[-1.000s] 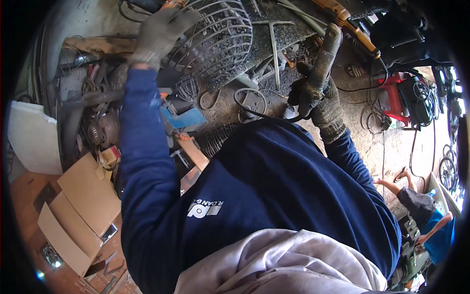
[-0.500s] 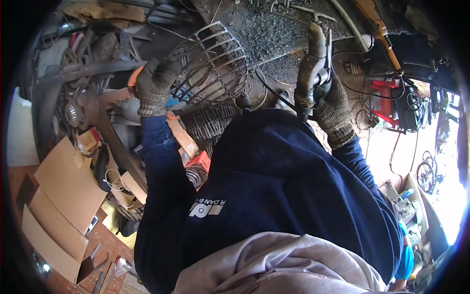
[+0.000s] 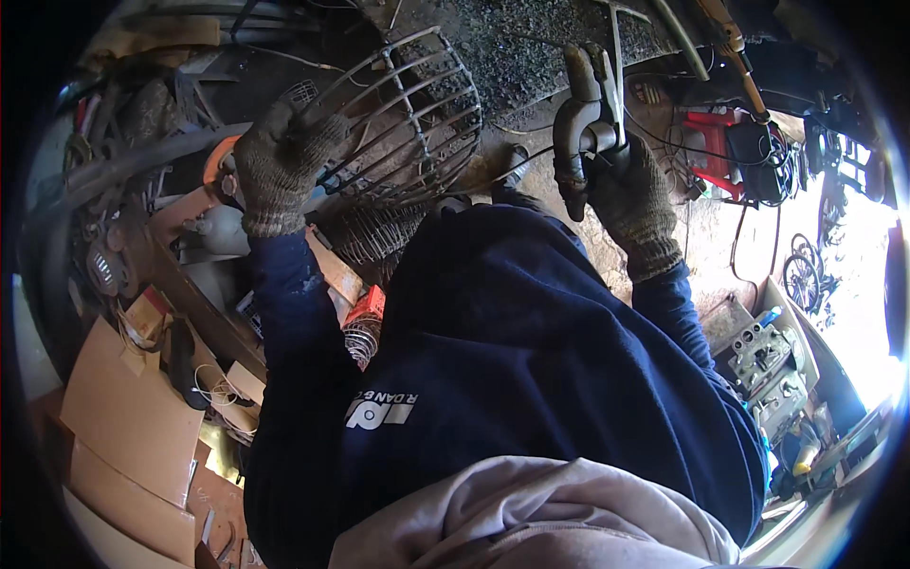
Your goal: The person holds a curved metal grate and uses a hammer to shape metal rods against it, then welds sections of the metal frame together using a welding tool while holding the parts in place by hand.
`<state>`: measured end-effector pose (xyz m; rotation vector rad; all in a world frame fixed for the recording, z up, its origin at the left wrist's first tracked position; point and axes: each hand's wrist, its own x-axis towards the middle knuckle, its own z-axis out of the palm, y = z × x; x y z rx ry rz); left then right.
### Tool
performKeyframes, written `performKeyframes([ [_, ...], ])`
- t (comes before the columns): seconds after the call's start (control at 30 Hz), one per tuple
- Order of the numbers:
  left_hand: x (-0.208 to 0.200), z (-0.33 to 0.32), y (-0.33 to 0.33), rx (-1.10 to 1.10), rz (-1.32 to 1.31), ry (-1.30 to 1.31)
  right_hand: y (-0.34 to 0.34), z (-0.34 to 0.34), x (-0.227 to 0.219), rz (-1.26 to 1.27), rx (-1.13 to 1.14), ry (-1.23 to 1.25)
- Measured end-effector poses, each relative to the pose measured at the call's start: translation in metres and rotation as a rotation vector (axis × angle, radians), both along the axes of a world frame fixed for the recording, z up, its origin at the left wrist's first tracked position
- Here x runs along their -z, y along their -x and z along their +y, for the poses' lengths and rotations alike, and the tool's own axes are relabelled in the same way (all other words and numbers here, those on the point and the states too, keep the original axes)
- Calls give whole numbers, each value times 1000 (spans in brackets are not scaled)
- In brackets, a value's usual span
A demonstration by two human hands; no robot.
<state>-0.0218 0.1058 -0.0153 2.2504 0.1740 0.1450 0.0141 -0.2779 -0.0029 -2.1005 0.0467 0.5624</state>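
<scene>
My left hand, in a knitted work glove, has its fingers curled at the near-left end of a cage of bent metal bars. Some of the bars run behind the glove, so the exact grip is partly hidden. My right hand, gloved alike, is closed round a heavy C-shaped metal clamp. The clamp stands to the right of the cage, apart from it, with its curved end pointing away from me. Beyond both lies a dark work surface strewn with grit.
Coiled wire pieces and a red box lie below the cage. Cardboard sheets fill the lower left. To the right are a red stand with a black box and cables, a long pipe and metal machine parts.
The clamp has tilted, showing its C shape more openly and standing farther from my body. My left hand has shifted slightly left. The whole view has moved a little.
</scene>
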Motion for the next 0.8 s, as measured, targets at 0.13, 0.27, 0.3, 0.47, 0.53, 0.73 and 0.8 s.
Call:
performKeyframes([
  [0.13, 26, 20, 2, -5, 21, 135, 8, -19, 11, -26, 27, -169],
  [0.27, 21, 22, 6, 10, 58, 37, 4, -31, 17, -91, -65, -27],
  [0.3, 18, 21, 6, 11, 44, 28, 3, -32, 17, -87, -78, -13],
  [0.47, -13, -8, 2, -7, -24, -70, -3, -21, 12, 11, -75, -34],
  [0.53, -14, -11, 2, 9, -31, 1, -3, -21, 16, 52, -55, -56],
  [0.73, -23, -31, 3, 50, 11, -252, -2, -34, 34, -76, -214, 15],
  [0.8, -20, -30, 3, 62, 19, -260, -2, -37, 35, 38, -143, -71],
])
